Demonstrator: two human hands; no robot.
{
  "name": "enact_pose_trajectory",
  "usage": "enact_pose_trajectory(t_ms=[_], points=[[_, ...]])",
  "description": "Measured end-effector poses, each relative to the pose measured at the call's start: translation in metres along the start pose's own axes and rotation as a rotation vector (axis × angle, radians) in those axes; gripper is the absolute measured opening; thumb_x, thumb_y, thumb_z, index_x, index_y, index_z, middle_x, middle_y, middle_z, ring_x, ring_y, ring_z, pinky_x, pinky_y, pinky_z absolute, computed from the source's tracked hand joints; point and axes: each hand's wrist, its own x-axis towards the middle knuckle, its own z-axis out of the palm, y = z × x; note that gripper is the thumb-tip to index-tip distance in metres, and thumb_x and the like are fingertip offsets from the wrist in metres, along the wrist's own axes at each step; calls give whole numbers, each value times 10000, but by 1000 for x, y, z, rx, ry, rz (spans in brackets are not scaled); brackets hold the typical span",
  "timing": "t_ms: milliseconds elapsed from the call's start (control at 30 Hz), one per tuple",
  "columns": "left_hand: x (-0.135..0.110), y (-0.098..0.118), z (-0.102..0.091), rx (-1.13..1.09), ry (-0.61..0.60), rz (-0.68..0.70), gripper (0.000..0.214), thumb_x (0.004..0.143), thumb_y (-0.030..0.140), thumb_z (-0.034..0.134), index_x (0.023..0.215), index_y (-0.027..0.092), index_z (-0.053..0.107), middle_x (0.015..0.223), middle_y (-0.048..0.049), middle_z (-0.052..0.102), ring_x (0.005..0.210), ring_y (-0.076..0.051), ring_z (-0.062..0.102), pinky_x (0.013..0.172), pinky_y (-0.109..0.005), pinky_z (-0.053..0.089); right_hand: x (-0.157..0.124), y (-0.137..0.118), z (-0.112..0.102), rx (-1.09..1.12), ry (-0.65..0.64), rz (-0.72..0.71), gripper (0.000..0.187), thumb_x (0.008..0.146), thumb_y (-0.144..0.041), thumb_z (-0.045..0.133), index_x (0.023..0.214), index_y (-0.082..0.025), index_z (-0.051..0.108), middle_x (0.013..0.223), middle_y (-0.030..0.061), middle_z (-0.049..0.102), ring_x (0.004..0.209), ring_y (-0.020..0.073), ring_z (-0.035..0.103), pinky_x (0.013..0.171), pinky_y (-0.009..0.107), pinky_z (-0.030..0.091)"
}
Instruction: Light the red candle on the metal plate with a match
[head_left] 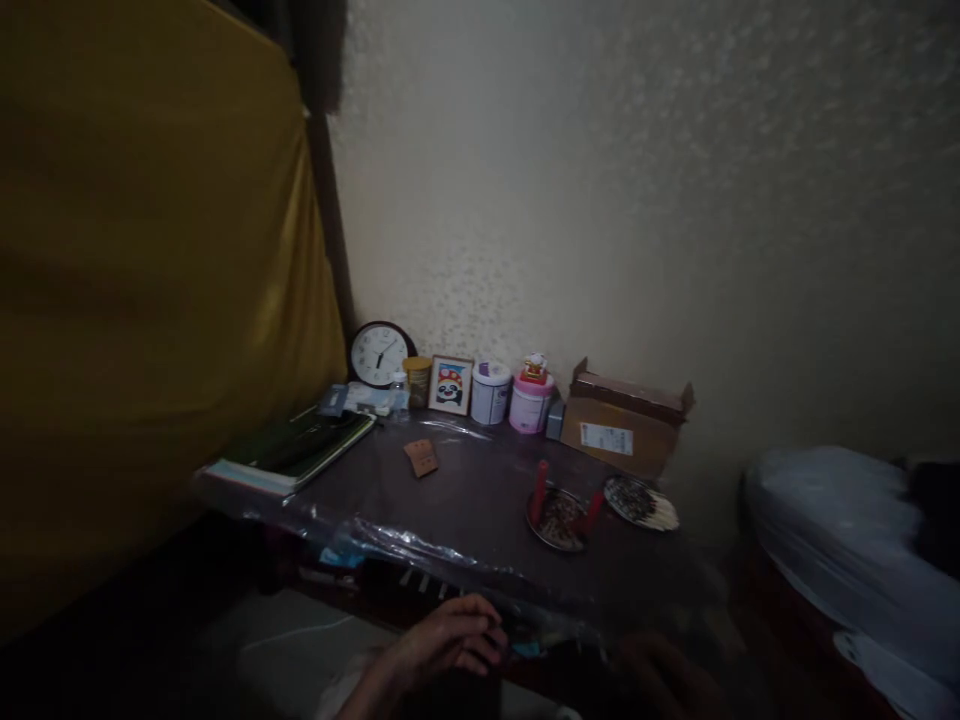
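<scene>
The round plate (559,546) rests on the dark surface (465,510) and carries two red candles (540,492). The left hand (466,635) — nearer the wearer, left of the plate — has its fingers loosely curled; any grip cannot be determined. The right hand (667,672), right of the plate, is too dark to read.

This looks like a home, with a clock (379,353) and a panda picture (450,387) beyond the left hand (459,636).
</scene>
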Motion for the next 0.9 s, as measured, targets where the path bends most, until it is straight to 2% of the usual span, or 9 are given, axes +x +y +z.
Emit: enact_pose_trajectory(t_ms=[33,67,167,233,333,467,633,767,900], points=[[1,-3,-4,-15,0,7,182,724,194,617,896,137,638,886,-113,681,760,-189,642,721,-320,436,10,-14,18,-38,-115,22,135,800,-369,575,697,-296,622,666,22,639,594,172,576,519,279,485],[2,-5,-7,-31,3,13,182,719,199,622,891,138,637,878,-110,681,745,-184,641,701,-311,436,21,-28,37,-62,-146,6,181,791,-377,562,637,-294,607,621,15,628,573,179,575,522,285,476],[-1,-12,-15,-80,28,50,165,723,218,618,872,147,628,884,-103,685,723,-173,643,667,-294,430,63,-59,98,-103,-243,-63,214,820,-364,489,684,-247,604,654,-11,627,649,171,603,597,259,463],[-4,-13,-18,-119,48,74,157,733,226,606,868,147,621,882,-105,688,720,-174,645,656,-292,428,94,-68,134,-165,-230,-161,225,829,-330,464,701,-213,608,684,-10,633,663,144,594,615,227,444],[-9,-9,-19,-188,83,114,143,727,202,583,857,153,616,854,-90,690,699,-165,641,647,-290,425,142,-67,173,-241,-195,-188,204,809,-291,461,724,-193,619,698,0,645,679,138,598,636,214,436],[-13,-3,-24,-312,137,196,172,648,113,533,793,156,615,841,-71,677,721,-161,622,658,-287,418,192,-59,212,-308,-157,-156,148,770,-216,478,724,-188,616,728,23,657,719,160,622,673,234,443],[-11,0,-37,-425,201,209,159,605,90,522,717,167,605,759,-32,648,659,-129,587,628,-256,381,228,-51,253,-394,-111,-103,107,737,-170,525,800,-186,611,827,50,660,764,183,631,696,258,446],[-10,0,-47,-489,229,191,166,569,89,533,695,174,600,720,-16,632,621,-124,567,591,-248,341,245,-49,272,-455,-44,-68,134,719,-185,562,849,-197,590,917,60,638,897,217,597,778,295,424],[-8,0,-54,-534,212,169,181,526,79,540,667,179,595,663,2,598,541,-106,511,539,-244,276,256,-51,283,-491,-10,-44,178,717,-289,585,856,-179,570,952,85,621,952,244,557,800,316,403]])
